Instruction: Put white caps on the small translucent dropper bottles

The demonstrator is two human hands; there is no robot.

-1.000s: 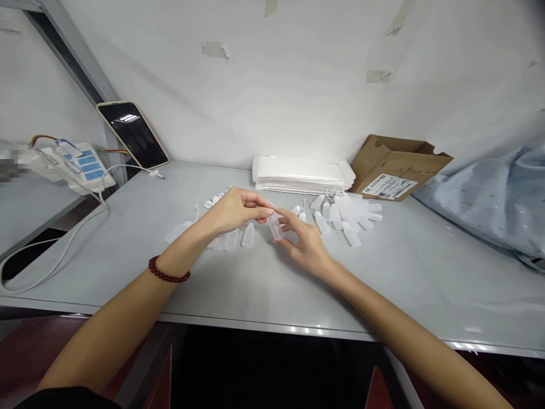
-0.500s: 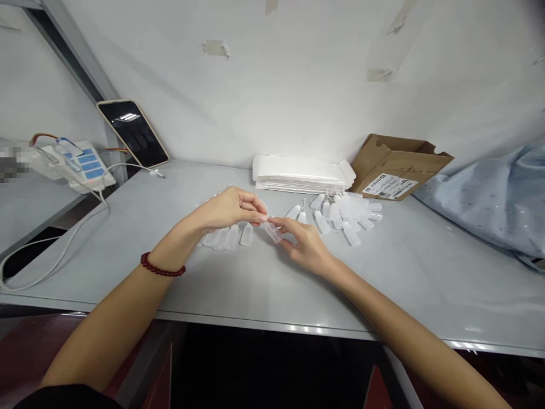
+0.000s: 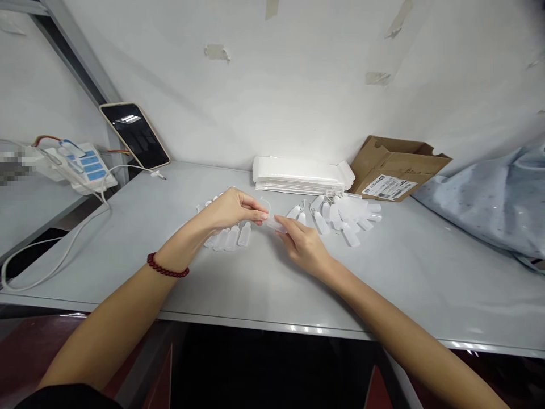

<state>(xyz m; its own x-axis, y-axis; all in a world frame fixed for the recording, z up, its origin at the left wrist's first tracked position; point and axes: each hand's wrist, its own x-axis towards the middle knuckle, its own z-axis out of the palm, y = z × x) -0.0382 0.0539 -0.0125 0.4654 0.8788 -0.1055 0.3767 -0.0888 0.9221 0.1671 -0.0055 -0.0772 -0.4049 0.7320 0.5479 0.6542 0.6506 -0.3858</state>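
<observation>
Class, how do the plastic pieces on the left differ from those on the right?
The left group lies roughly side by side; the right group mostly overlaps in a heap. The left hand partly hides the left group; the right group is largely in view. Both are translucent, whitish plastic.

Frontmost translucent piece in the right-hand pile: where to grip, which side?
Probably pinch the frontmost piece by its side edges near its outer end, from the near side: that end juts clear of the pile; the other points into it.
</observation>
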